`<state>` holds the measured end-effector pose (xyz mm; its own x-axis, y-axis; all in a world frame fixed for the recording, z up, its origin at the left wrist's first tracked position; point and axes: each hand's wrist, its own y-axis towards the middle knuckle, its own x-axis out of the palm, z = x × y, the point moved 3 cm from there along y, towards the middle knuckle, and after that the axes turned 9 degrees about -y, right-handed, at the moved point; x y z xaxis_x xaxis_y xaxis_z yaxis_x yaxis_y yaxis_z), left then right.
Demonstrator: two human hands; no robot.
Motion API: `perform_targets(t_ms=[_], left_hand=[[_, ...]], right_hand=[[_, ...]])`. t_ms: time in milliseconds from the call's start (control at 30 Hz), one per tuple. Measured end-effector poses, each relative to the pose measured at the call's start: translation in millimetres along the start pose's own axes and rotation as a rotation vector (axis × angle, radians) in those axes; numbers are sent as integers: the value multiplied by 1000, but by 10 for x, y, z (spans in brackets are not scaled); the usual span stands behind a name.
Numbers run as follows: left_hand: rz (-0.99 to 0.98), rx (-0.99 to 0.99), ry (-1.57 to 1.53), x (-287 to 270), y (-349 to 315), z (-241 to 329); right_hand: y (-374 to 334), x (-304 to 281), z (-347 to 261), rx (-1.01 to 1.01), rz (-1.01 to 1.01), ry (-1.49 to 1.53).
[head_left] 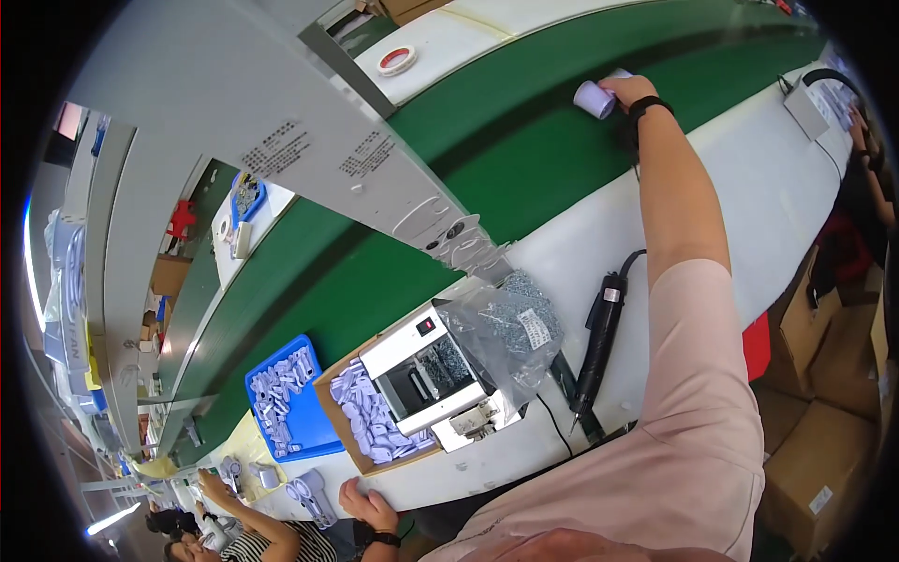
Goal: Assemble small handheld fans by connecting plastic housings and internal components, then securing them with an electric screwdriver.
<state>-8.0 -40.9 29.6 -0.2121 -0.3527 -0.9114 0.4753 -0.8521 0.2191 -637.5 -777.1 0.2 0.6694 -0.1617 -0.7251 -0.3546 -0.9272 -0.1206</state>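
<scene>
Over the green conveyor belt (524, 178), my right arm is stretched far out, and my right hand (635, 89) is closed around a pale lavender cup-shaped plastic part (595, 99). Its round open end faces left; a second lavender bit shows behind my fingers. My left hand (368, 509) rests at the near edge of the white table, fingers apart and nothing visible in them. Beside it are a cardboard box of lavender plastic pieces (361, 398) and a lavender handled part (312, 496). Between my arms stands a white screw feeder (417, 361).
A black electric screwdriver (599, 342) lies right of a clear bag of screws (520, 323). A blue tray (314, 426) holds small lavender pieces. A grey metal post (365, 140) slants across the belt. A co-worker's hand (215, 485) is at left. Cardboard boxes (815, 459) stand at right.
</scene>
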Motion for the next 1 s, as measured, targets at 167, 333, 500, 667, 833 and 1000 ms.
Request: perform_targets(t_ms=[167,333,500,667,833,1000], left_hand=[[11,-9,8,-53,42,-37],[58,25,-8,-58,-1,0],[109,44,-41,-46,-51,-49],[205,-133,-653,-124,-25,110],[8,462,-1483,-735,15,1364],[-163,1010,-1810,-1458,109,2363]], right_hand=[[-394,201,-427,-115,-131,112],[-1113,404,-818,-339,-246,-100],[-1745,276,-683,-448,-230,-517],[-2675,-353,-494,-495,-76,-115],[-4540,-818,-366,-451,-192,324],[-5910,-664,-52,-379,-303,510]])
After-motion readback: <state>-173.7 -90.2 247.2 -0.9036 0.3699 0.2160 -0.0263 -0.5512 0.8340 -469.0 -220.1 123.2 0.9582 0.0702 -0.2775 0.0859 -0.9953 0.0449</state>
